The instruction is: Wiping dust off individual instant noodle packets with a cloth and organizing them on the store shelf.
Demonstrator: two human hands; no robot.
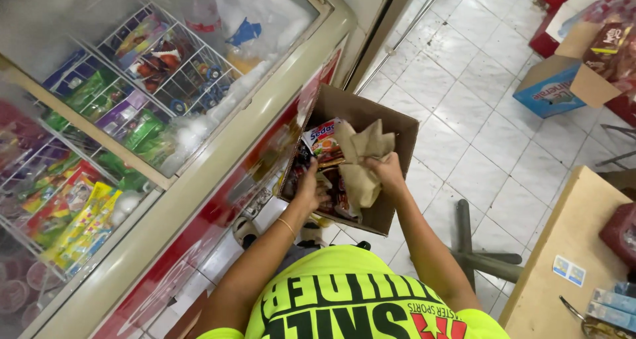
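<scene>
I look down on the freezer [199, 173] along my left, its glass lid over wire baskets of coloured packs, and the box [397, 133] sits open on the tiled floor [477, 113] against the freezer's front. The box lies with its long axis running from near me up and to the right, mouth facing upward, its flaps spread. Inside it the packets [322, 140] lie flat at the far left corner, under crumpled brown paper [363, 163] (packing filler, I judge). My right hand [387, 170] is closed in a pinch on the paper's upper edge, lifting it clear; my left hand [310, 188] is curled down among the dark packets below, though I cannot tell whether it actually grips one. I read this as the unpacking step: the next move calls for getting the paper out of the way and taking a firm hold on one packet.
</scene>
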